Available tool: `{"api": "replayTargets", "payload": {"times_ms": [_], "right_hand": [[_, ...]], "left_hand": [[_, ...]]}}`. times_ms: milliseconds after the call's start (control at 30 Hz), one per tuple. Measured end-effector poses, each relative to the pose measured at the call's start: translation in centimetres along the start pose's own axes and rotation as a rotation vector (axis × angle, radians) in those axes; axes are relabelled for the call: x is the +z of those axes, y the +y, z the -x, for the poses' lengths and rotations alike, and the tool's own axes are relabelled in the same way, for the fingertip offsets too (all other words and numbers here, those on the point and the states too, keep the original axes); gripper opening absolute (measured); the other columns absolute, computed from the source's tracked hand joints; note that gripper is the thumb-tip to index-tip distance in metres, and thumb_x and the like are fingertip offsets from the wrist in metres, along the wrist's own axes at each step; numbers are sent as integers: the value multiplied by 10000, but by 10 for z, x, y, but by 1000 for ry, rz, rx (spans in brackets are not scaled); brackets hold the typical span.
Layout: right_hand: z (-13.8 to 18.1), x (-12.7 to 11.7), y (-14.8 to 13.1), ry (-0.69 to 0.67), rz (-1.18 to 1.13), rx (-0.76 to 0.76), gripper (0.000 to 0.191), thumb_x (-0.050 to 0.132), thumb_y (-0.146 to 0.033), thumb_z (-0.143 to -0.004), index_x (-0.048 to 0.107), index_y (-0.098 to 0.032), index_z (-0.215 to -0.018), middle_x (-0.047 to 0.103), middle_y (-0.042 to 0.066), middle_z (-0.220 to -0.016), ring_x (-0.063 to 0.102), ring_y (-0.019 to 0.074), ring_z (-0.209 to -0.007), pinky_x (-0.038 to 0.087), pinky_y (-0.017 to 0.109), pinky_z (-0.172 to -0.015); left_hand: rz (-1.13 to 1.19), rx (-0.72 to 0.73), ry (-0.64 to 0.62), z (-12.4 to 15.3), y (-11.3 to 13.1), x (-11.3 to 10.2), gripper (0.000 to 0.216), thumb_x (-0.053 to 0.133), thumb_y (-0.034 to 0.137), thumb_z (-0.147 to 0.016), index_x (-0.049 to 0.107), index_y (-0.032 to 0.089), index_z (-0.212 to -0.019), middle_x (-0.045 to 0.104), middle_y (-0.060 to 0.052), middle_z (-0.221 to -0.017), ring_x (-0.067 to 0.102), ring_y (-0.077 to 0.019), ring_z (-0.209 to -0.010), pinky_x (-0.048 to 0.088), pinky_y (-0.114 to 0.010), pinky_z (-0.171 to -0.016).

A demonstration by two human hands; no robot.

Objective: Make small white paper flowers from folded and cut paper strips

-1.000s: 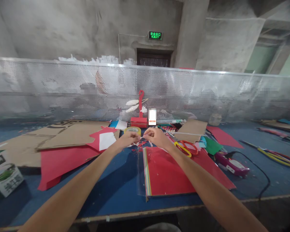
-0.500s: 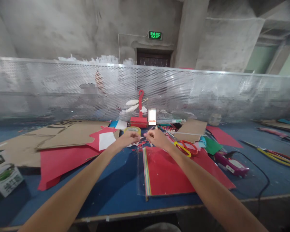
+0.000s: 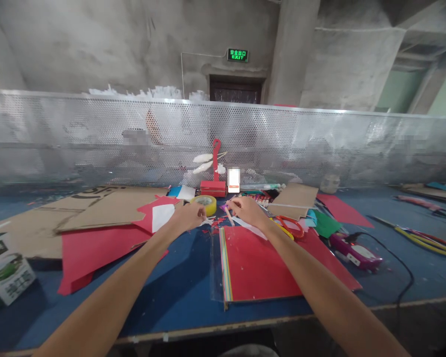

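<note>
My left hand is curled closed over the blue table, next to a yellow tape roll. My right hand is pinched closed just to its right, above a pack of coloured paper with a red top sheet. A thin pink strip lies between the hands, at the right fingertips. What either hand grips is too small to make out. Red paper scraps lie under the hands.
Cardboard sheets and red paper lie to the left, a milk carton at the left edge. Scissors, a purple glue gun with cable, and green paper sit right. A red stand and perforated metal screen are behind.
Both hands have drawn slightly apart and shifted a little farther from me; the right hand moved up toward the pink strip.
</note>
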State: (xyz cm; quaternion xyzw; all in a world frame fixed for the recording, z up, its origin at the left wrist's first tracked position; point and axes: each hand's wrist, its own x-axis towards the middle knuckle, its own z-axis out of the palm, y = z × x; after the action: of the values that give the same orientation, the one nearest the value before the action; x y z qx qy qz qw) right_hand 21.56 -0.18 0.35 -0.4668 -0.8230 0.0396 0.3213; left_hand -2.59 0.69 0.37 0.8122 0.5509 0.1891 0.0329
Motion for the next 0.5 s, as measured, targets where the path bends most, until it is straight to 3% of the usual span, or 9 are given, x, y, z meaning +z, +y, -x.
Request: {"api": "replayTargets", "payload": {"times_ms": [233, 500], "right_hand": [[-1, -1, 13, -35, 148, 36, 418, 457, -418, -960, 680, -184, -695, 705, 56, -722, 597, 156, -645, 306, 241, -573], [3, 1, 29, -208, 281, 104, 154, 656, -359, -823, 737, -230, -846, 735, 54, -845, 652, 190, -754, 349, 239, -616]], "left_hand": [[-202, -92, -65, 7, 5, 11, 102, 579, 266, -777, 653, 207, -814, 707, -103, -885, 650, -297, -896, 457, -384, -803], [-276, -42, -85, 4, 1, 14, 112, 605, 289, -783, 609, 208, -861, 700, -103, -921, 651, -297, -923, 446, -349, -766]]}}
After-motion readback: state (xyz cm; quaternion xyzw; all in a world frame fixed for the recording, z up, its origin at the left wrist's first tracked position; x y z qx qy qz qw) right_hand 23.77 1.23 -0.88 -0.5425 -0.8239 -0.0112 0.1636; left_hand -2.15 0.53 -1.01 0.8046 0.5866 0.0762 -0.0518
